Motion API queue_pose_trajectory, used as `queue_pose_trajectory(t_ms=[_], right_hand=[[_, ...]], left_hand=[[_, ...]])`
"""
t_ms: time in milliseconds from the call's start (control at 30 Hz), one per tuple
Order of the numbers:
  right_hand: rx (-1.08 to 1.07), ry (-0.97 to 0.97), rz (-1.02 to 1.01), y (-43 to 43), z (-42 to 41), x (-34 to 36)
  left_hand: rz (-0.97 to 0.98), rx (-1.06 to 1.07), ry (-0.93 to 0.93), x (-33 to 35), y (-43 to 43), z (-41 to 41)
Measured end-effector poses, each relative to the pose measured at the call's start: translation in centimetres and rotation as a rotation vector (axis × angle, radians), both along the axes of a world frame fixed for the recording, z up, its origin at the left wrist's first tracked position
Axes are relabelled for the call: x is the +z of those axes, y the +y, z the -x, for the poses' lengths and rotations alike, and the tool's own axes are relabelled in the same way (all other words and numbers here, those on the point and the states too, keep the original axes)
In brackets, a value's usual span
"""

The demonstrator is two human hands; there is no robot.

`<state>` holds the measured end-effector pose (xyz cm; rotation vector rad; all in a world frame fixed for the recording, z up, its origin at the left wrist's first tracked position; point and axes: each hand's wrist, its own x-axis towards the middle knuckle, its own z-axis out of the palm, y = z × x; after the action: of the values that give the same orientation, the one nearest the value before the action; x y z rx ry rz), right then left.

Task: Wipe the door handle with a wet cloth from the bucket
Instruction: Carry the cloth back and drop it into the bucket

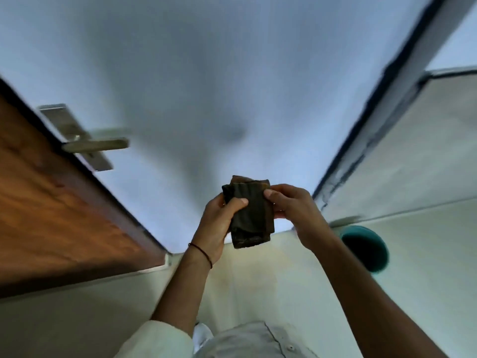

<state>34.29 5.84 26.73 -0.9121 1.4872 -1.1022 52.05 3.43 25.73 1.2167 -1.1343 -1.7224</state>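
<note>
A dark, folded cloth [249, 215] is held up in front of me by both hands. My left hand [219, 220] grips its left side with the thumb on top, and my right hand [291, 205] pinches its right edge. The metal lever door handle [96, 145] juts from the edge of a brown wooden door [51, 208] at the left, well apart from the cloth. A teal bucket [366, 248] stands on the floor at the right, below my right forearm.
A pale blue-white wall [206, 73] fills the middle. A dark-edged frame [374, 125] runs diagonally at the right. Pale floor tiles [258, 280] lie below my arms. The picture is motion-blurred.
</note>
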Motion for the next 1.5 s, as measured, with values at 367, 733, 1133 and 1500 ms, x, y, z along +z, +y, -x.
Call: queue_pose_trajectory(t_ms=[367, 733, 1133, 1500], right_hand=[[-0.638, 0.316, 0.021, 15.9, 21.0, -3.3], [-0.593, 0.341, -0.122, 18.8, 31.6, -6.3], [-1.153, 0.057, -0.288, 11.4, 44.3, -7.1], [-0.969, -0.009, -0.185, 5.0, 48.9, -7.2]], left_hand=[[-0.08, -0.426, 0.033, -1.8, 9.6, 25.7], [-0.152, -0.667, -0.01, -6.3, 10.1, 40.3], [-0.062, -0.818, -0.115, -6.5, -0.7, 51.0], [0.614, -1.04, -0.568, -4.4, -1.8, 59.1]])
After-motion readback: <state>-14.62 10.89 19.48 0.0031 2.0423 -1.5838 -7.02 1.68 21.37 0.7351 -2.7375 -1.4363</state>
